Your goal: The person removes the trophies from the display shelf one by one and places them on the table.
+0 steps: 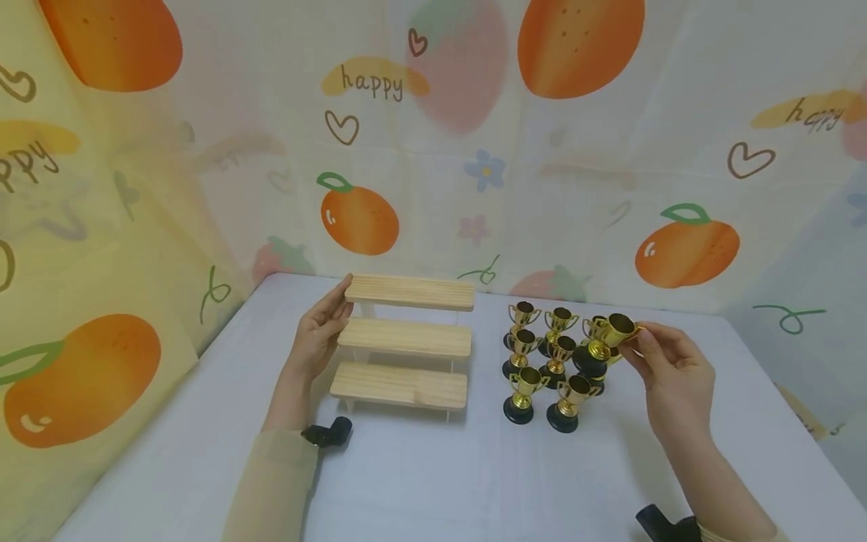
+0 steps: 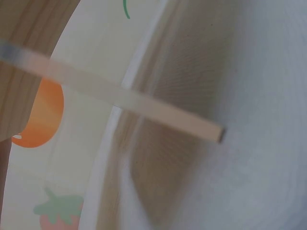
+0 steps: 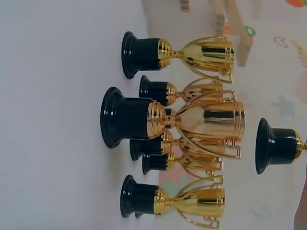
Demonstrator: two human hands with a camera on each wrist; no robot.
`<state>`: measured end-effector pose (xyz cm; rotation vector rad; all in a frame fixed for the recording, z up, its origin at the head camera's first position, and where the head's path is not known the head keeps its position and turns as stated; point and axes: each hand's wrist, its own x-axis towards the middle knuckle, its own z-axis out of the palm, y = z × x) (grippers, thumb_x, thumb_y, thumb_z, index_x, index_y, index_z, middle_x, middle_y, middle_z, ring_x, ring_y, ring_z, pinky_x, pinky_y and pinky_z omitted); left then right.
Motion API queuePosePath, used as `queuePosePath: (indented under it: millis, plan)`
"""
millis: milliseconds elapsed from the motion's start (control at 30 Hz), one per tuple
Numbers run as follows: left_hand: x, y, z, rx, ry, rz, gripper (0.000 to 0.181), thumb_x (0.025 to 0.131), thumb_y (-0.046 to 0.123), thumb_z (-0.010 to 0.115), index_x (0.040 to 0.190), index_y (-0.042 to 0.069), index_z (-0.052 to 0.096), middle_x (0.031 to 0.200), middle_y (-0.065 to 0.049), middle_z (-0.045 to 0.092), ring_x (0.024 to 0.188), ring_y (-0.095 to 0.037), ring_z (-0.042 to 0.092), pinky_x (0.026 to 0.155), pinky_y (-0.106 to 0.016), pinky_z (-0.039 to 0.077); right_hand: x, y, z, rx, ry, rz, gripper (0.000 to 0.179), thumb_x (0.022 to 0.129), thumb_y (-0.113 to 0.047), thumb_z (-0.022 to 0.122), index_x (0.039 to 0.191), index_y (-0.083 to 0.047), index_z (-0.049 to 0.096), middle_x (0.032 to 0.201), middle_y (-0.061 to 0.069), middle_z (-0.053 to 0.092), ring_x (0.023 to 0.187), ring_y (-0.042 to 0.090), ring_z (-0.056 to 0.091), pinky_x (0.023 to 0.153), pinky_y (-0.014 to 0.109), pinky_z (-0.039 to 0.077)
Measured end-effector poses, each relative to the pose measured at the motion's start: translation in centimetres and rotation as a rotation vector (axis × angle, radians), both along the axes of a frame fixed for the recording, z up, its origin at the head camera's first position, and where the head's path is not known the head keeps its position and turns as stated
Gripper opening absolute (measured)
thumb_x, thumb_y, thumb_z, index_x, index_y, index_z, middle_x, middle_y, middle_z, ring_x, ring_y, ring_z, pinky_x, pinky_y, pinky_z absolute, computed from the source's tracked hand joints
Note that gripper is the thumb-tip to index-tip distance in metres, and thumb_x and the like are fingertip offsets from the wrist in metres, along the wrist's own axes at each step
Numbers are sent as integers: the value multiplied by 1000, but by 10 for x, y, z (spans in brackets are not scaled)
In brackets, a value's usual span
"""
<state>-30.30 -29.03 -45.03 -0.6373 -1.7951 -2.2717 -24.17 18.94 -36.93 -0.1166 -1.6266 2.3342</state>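
My left hand [image 1: 317, 335] grips the left end of a three-tier wooden display stand [image 1: 406, 337], its fingers at the top tier. The stand has pale wood boards on clear supports. In the left wrist view, part of a wooden board [image 2: 29, 62] shows, but the hand is out of sight. My right hand [image 1: 677, 376] pinches a small gold trophy cup [image 1: 616, 329] by one handle, holding it slightly tilted above other trophies. Its black base [image 3: 280, 146] hangs clear of the table in the right wrist view. Several similar trophies [image 1: 526, 388] stand upright, grouped right of the stand.
A white cloth covers the table [image 1: 400, 482]. Behind it hangs a fruit-patterned curtain [image 1: 433, 188], and another curtain side [image 1: 88, 361] borders the left edge. Two trophies, including a front one [image 1: 572, 404], stand nearest me.
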Motion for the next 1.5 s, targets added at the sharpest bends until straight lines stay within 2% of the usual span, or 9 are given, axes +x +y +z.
queuePosePath:
  millis: [200,367,533,767,967,1233,1367,1500]
  plan:
    - [0,-2,-4,36,48,-29,62,95,-15,40,154,1,28,165,-1,27,148,-4,34,118,-13,34,2,6,-4,-26,-26,-30,30,83,-13,76,109,-2,69,99,-1,74,86,9,74,78,23,62]
    - [0,-2,-2,12,20,-1,63,95,-15,39,154,1,27,166,-2,26,149,-5,33,119,-14,33,4,13,-6,-30,-47,-66,30,82,-15,76,108,-3,69,101,-1,73,86,9,74,77,22,62]
    - [1,0,0,-6,-11,15,62,96,-15,39,155,-3,22,167,-7,20,153,-13,24,122,-18,29,4,18,-9,-47,-40,-92,29,83,-14,75,108,-2,69,102,0,72,86,10,74,77,22,62]
    - [1,0,0,5,-25,17,63,95,-16,39,154,-3,22,167,-6,21,147,0,34,119,-15,32,5,21,-15,-101,6,-121,20,85,-6,72,103,0,69,96,2,76,82,12,75,75,24,63]
    - [2,1,1,8,-12,13,63,95,-16,38,154,-3,22,166,-5,23,143,4,39,119,-14,33,6,25,-18,-117,-22,-145,23,83,-7,74,104,1,69,96,2,77,81,12,76,74,25,63]
    - [1,1,1,12,-12,6,62,96,-15,39,154,-3,22,166,-4,23,144,4,37,119,-15,32,8,30,-25,-127,-18,-118,17,85,-6,71,101,-1,69,93,1,76,80,11,76,74,24,63]
    - [1,1,2,17,-12,2,62,96,-16,39,154,-3,22,166,-4,23,142,5,39,119,-15,31,9,34,-32,-133,-32,-107,20,84,-7,73,102,-2,69,93,1,76,81,11,75,74,24,63]
    - [0,1,1,14,-18,5,62,96,-15,40,154,-3,22,166,-4,23,143,3,38,120,-15,32,8,38,-41,-164,-38,-71,15,86,-5,71,100,-3,70,92,1,77,81,11,76,75,24,63]
